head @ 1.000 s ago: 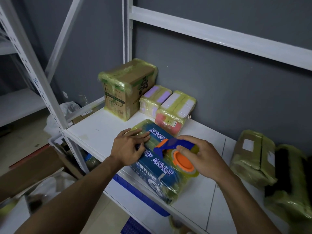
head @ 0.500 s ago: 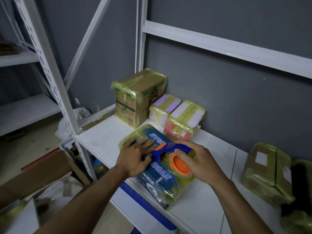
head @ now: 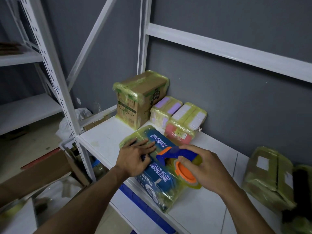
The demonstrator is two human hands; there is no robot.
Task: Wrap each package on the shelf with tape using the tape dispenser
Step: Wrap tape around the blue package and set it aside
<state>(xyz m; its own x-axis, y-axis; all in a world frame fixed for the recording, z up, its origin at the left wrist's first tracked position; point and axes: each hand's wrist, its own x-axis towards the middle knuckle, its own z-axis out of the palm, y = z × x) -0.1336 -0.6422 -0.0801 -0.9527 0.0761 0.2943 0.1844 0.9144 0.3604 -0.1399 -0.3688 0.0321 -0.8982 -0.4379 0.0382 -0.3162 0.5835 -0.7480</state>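
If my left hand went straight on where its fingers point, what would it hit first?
Left hand would likely meet the pink-ended package, just missing the tape dispenser; depth is unclear.

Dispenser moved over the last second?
No, not noticeably: the dispenser sits over the same white print on the package as before. Only the camera has shifted.

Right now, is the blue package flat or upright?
Flat: the blue package lies broad printed face up on the shelf, left hand pressing it.
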